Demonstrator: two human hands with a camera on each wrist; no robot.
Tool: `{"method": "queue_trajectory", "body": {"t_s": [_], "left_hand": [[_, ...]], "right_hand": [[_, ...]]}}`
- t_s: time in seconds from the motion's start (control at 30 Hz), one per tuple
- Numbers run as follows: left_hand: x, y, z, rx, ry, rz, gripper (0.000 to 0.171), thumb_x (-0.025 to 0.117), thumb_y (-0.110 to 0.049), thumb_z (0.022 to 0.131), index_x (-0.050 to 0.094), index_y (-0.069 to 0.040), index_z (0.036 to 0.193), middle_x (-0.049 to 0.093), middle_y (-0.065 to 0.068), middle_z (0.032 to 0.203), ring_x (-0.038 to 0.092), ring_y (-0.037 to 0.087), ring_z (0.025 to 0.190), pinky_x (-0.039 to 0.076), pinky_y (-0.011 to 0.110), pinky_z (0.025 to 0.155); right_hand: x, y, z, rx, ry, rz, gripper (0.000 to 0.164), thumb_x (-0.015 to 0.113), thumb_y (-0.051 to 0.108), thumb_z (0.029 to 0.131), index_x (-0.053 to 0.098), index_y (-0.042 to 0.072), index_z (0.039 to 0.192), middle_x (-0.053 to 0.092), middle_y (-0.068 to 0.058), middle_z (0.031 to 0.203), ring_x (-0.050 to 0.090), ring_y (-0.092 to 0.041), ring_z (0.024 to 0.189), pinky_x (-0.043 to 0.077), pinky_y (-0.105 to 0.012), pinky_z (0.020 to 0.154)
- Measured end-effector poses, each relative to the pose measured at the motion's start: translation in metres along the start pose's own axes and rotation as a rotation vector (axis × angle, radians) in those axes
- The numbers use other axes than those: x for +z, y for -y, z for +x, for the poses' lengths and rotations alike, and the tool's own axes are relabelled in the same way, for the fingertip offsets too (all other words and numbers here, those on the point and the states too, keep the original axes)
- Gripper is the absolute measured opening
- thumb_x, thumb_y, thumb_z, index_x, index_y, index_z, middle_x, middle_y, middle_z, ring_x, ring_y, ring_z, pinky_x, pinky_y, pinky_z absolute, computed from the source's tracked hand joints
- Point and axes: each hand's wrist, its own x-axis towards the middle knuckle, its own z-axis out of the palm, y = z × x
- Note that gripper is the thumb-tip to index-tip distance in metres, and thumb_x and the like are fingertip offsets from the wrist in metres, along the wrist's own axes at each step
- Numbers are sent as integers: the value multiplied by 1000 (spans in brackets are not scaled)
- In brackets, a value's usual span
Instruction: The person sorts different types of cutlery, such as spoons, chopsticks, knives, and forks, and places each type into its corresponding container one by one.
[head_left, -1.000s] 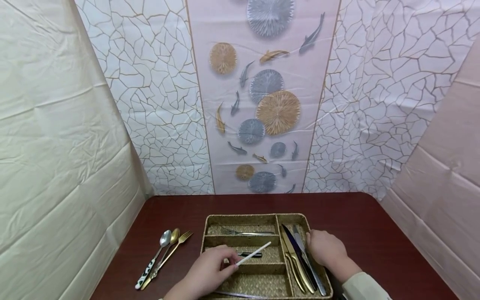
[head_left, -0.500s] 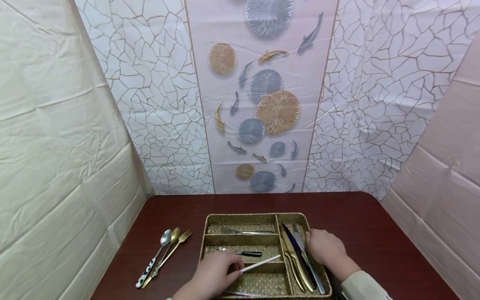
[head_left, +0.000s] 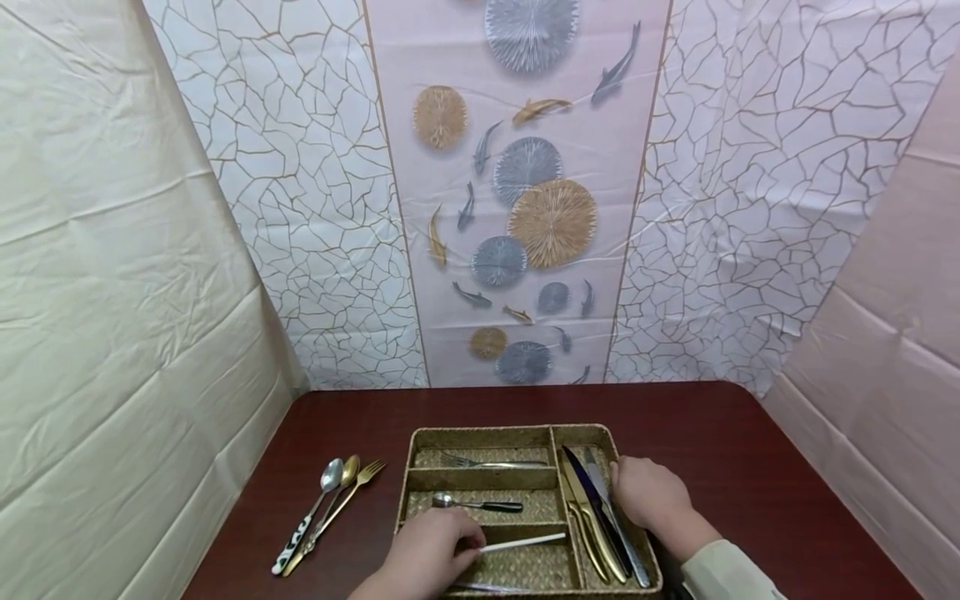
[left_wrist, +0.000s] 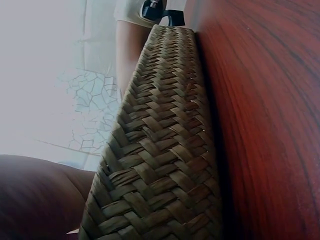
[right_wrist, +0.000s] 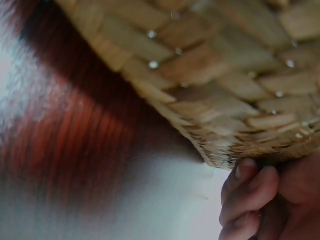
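Observation:
My left hand (head_left: pixel 433 546) pinches one end of a thin white stick (head_left: pixel 525 543), which lies low over the front compartment of the woven cutlery tray (head_left: pixel 480 478). A thin silvery stick (head_left: pixel 491 587) lies at the front of that compartment, partly hidden by the hand. At the tray's right rim, my right hand (head_left: pixel 654 493) grips the edge; in the right wrist view its curled fingers (right_wrist: pixel 247 200) meet the woven wall (right_wrist: pixel 220 95). A black-handled spoon (head_left: pixel 501 506) lies in the middle compartment, and a fork (head_left: pixel 495 464) in the back one.
Several knives (head_left: pixel 600 517), gold, black and silver, fill the tray's long right compartment. Left of the tray, a silver spoon (head_left: pixel 330 477) with a patterned handle, a gold spoon (head_left: pixel 350 471) and a gold fork (head_left: pixel 367 475) lie on the red-brown table (head_left: pixel 360 417).
My left hand has moved the white stick toward me and lower, from over the middle compartment to the front one, turning it nearly level. The right hand has stayed at the rim.

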Motion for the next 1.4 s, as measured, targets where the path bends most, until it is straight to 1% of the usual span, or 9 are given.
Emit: {"method": "queue_trajectory", "body": {"t_s": [0.33,0.47,0.6,0.8,0.9,1.03,1.13,1.33,1.4], "left_hand": [[2,1,5,-58,47,28,12,90,-24,91,81,-31,89,66,-26,84,58,-7,71,50,24,62],[2,2,4,-52,52,23,11,90,-23,92,82,-30,90,69,-25,86,60,-7,73,51,24,63],[1,5,1,-17,-10,42,13,91,-22,90,82,-30,93,73,-24,90,66,-5,78,54,26,65],[-8,15,-8,-16,-174,84,10,91,-25,89,84,-31,95,77,-22,93,72,0,84,59,33,69],[-16,22,-13,-61,-249,101,8,89,-26,92,84,-29,95,78,-18,94,72,0,80,58,33,66],[-30,38,-20,-162,-330,150,9,88,-25,93,82,-25,99,76,-16,87,65,-2,70,53,30,59],[-40,56,-27,-235,-368,225,13,89,-23,92,81,-21,102,76,-10,88,68,7,70,54,35,59],[-55,95,-50,-401,-315,274,15,88,-15,90,77,-10,100,77,7,89,74,34,75,58,55,63],[-58,104,-58,-449,-290,266,15,87,-14,89,74,-9,94,75,9,87,73,39,75,56,59,63]], "right_hand": [[0,-5,-3,6,30,16,39,46,25,117,74,1,105,69,-11,83,67,-28,68,58,-54,64],[-1,-3,-4,14,32,21,38,46,25,117,73,3,102,68,-11,81,66,-27,68,57,-54,64],[-2,-2,-4,9,18,17,38,46,24,117,72,4,99,66,-9,78,65,-26,66,57,-53,62],[-1,-1,-1,20,30,26,37,47,24,117,74,3,105,66,-8,79,64,-23,65,56,-49,61],[1,-2,0,18,34,30,37,47,25,117,75,1,109,68,-10,83,65,-24,66,56,-50,62],[3,-3,1,17,30,27,37,48,25,117,75,0,109,71,-12,86,66,-26,68,57,-52,63],[2,-2,1,15,29,24,37,48,25,117,75,2,108,70,-11,85,65,-25,67,57,-50,63],[-1,2,-1,1,20,-24,40,47,24,117,66,11,85,56,-6,67,58,-22,56,51,-45,54],[-1,4,-1,3,20,-46,40,46,25,118,67,12,85,54,-5,65,57,-22,56,51,-45,53]]}}
